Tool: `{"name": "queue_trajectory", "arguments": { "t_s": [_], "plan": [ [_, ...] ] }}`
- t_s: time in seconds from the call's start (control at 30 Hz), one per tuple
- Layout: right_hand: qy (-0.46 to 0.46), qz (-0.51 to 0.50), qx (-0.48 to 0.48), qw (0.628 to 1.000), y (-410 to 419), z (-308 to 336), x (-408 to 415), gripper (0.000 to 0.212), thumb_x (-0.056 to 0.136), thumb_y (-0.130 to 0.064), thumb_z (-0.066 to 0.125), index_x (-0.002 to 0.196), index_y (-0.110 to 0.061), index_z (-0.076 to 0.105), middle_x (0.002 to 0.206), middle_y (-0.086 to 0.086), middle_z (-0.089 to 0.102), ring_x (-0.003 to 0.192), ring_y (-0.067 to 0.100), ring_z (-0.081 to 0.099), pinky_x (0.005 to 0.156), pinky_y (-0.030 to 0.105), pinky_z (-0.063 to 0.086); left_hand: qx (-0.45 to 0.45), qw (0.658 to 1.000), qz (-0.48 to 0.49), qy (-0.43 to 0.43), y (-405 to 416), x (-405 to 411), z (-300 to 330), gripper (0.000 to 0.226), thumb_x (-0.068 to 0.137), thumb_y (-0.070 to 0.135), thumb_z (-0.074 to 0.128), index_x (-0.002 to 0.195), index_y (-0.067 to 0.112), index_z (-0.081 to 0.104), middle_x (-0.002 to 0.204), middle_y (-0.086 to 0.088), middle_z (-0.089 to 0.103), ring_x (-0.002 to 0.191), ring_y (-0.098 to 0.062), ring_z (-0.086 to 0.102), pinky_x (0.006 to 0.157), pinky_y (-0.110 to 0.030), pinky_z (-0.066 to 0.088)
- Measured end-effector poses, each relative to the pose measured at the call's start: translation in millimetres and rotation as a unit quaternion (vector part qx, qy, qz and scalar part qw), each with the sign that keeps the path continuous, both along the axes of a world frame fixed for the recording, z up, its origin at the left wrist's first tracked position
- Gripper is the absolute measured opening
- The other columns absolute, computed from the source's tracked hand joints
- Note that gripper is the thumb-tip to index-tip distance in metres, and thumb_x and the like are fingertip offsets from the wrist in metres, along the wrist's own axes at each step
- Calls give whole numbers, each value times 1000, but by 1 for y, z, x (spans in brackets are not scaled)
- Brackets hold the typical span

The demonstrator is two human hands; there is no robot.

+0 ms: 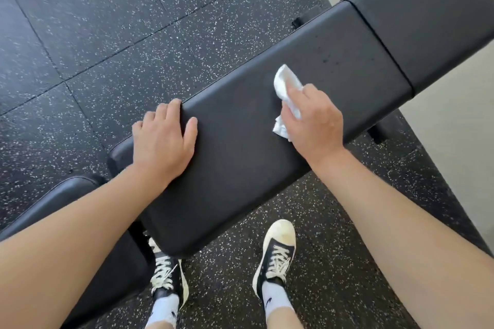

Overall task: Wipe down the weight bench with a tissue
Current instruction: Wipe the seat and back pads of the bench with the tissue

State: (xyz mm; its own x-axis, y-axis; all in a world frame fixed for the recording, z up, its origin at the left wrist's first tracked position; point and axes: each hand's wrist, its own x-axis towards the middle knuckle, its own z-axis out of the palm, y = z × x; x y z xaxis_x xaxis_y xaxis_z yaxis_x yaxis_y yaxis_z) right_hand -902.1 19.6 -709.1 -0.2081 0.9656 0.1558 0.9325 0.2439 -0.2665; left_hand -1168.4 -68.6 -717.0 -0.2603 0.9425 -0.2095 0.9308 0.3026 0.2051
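Your tissue [286,91] is crumpled into one white wad and lies on the top face of the weight bench [240,157], toward the far half of the long middle pad. Your right hand [312,117] holds it there, fingers [296,93] curled over the wad and clamped on it, pressing it against the upholstery. Your left hand [163,141] rests on the near-left corner of the same pad; its fingers are straight and slightly apart, lapping over the pad edge and holding nothing, which reads as bracing.

Progress: judge the wipe as under way, not complete. A few small dark specks [327,60] show on the pad just beyond the tissue, toward the seam with the next pad, so that zone probably needs a pass. The adjoining pad [427,16] at upper right shows no tissue contact. Whether the near end of the middle pad has been cleaned cannot be told from its surface.

Count:
- Tissue: one.
- Bench pads in view: three, namely the middle pad, the upper-right pad and a further pad [53,203] at lower left, partly behind your left forearm.
- Hands: two.
- Shoes [278,256]: two, standing on the speckled rubber floor [107,21] beside the bench.
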Motion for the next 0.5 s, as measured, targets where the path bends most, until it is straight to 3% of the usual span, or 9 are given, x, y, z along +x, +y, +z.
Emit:
{"name": "queue_trajectory", "arguments": {
  "t_s": [0.07, 0.17, 0.33, 0.43, 0.5],
  "plan": [
    [7, 1, -3, 1000, -16, 0, 0, 39, 82, -17, 68, 120, -16, 72, 81, 6, 58, 68, 30, 54, 52, 36, 48, 17, 1000, -2, -10, 21, 7, -2, 38, 106, 44, 35, 114, 12, 53, 111, -15, 65, 100, -42, 59, 83, -51, 42],
    [6, 75, 17, 997, -68, -5, -28, 46, 77, -20, 62, 122, -19, 72, 80, 4, 57, 65, 28, 50, 53, 38, 43, 12, 997, 71, -34, 47, 16, -9, 47, 105, 49, 23, 80, 16, 47, 79, -6, 58, 79, -38, 55, 71, -43, 36],
    [75, 189, -12, 979, -152, -14, -81, 36, 84, -22, 61, 118, -16, 72, 81, 0, 52, 66, 22, 41, 53, 38, 34, 21, 991, 132, -4, 53, 20, -20, 49, 102, 51, 18, 74, 23, 48, 60, 9, 38, 70, -30, 45, 71, -40, 30],
    [75, 210, -12, 975, -143, -13, -80, 31, 86, -23, 62, 114, -17, 73, 80, -1, 52, 66, 21, 42, 54, 36, 33, 15, 991, 133, -3, 53, 20, -19, 49, 99, 49, 16, 67, 22, 40, 61, 8, 41, 68, -31, 47, 69, -40, 31],
    [62, 171, 3, 983, -115, -12, -63, 34, 82, -24, 66, 115, -19, 74, 81, 0, 56, 66, 23, 49, 54, 37, 41, 14, 991, 135, 3, 54, 20, -19, 48, 99, 48, 16, 68, 21, 40, 62, 7, 43, 67, -31, 47, 68, -39, 30]
  ]
}}
